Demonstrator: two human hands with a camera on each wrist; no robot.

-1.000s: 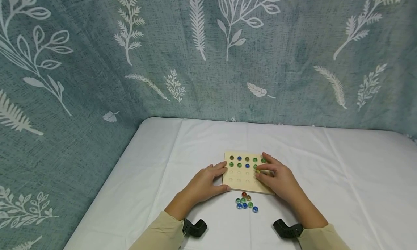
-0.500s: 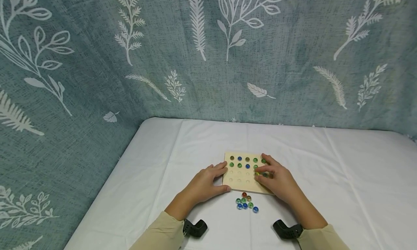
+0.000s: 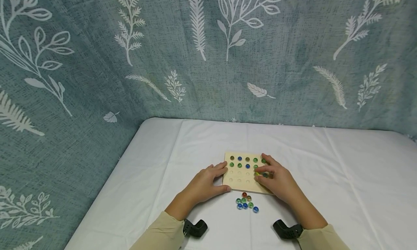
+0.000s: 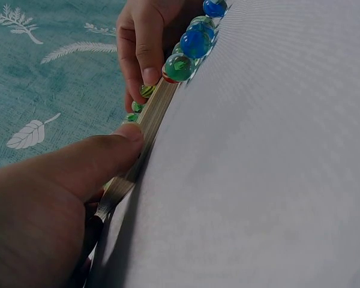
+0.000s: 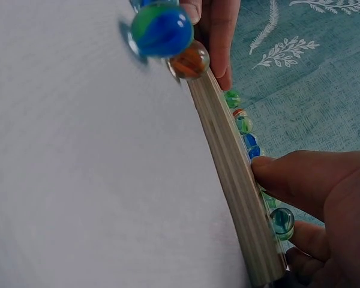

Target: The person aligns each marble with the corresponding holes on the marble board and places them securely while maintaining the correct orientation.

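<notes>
A pale wooden board with rows of round hollows lies on the white cloth; glass marbles fill its two far rows. My left hand rests at the board's near-left corner, its fingertips on the left edge and its thumb on the near edge. Above the third row, my right hand pinches a yellow-green marble between thumb and index finger at a hollow. A dark green marble sits under that hand, partly hidden. The right wrist view shows a teal marble beside the right fingers.
Several loose marbles, blue, green, amber and red, lie just in front of the board's near edge. The white cloth spreads around it. A teal curtain with leaf prints hangs behind and to the left.
My right hand has shifted slightly, with the pinched marble a little nearer to me; the dark green marble beneath it has come into sight. My left hand and the loose marbles stay put.
</notes>
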